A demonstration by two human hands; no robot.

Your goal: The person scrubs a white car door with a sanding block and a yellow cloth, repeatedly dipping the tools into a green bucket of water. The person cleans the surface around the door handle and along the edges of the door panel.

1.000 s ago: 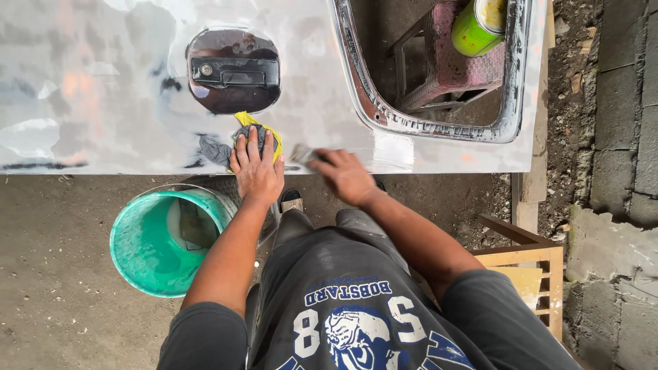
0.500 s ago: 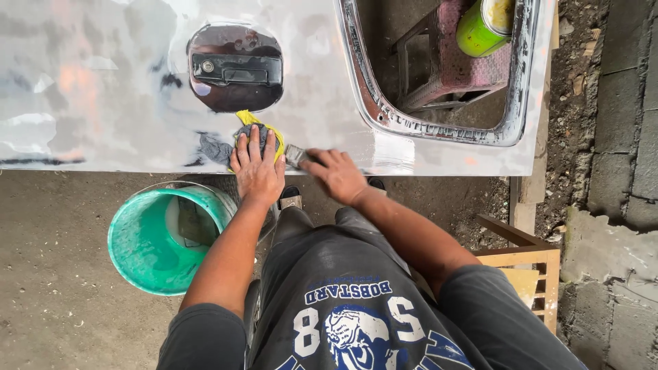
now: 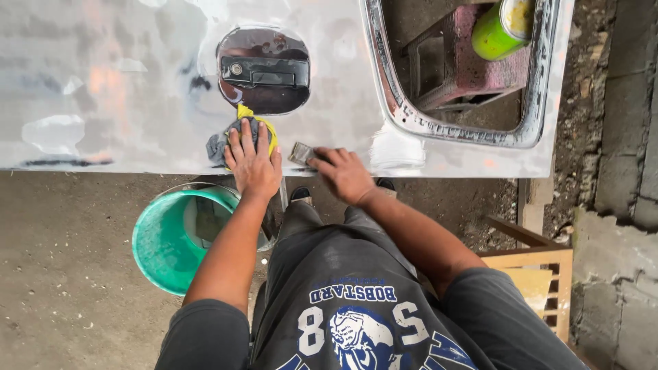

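A bare-metal car door panel (image 3: 123, 89) lies flat in front of me, with a dark recessed door handle (image 3: 264, 72) near its middle. My left hand (image 3: 252, 164) presses flat on a yellow and grey rag (image 3: 236, 133) just below the handle recess. My right hand (image 3: 343, 171) holds a small grey sanding pad (image 3: 300, 153) against the panel's near edge, right of the rag.
A green bucket (image 3: 161, 243) stands on the concrete floor under the panel edge, by my left arm. Through the door's window opening (image 3: 466, 130) I see a reddish stool and a green can (image 3: 500, 27). A wooden frame (image 3: 541, 264) and block wall are at right.
The camera view shifted slightly. My right hand slid the sanding pad a little left along the panel edge, closer to the rag. My left hand stayed on the rag.
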